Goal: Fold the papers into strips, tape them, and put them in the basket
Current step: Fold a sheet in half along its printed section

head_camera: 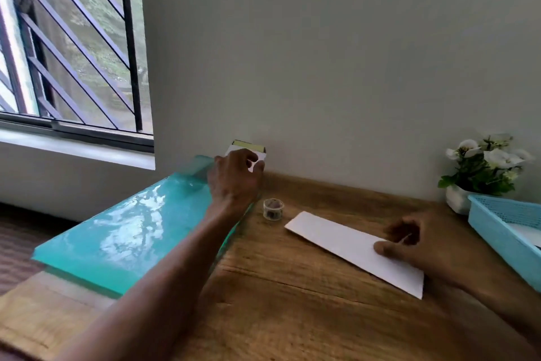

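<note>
A white paper folded into a long strip (345,240) lies on the wooden table (292,302), right of centre. My right hand (409,246) rests on the strip's right part, thumb pressing it down. My left hand (237,176) is stretched to the far edge by the wall, fingers closed around a small white and yellow box-like object (257,152); what it is I cannot tell. A small clear roll of tape (273,208) stands between the two hands. The light blue basket (494,231) sits at the right edge with white paper inside.
A glossy teal sheet (126,231) covers the table's left part, under my left forearm. A white pot of white flowers (483,173) stands against the wall behind the basket. A barred window is at the upper left.
</note>
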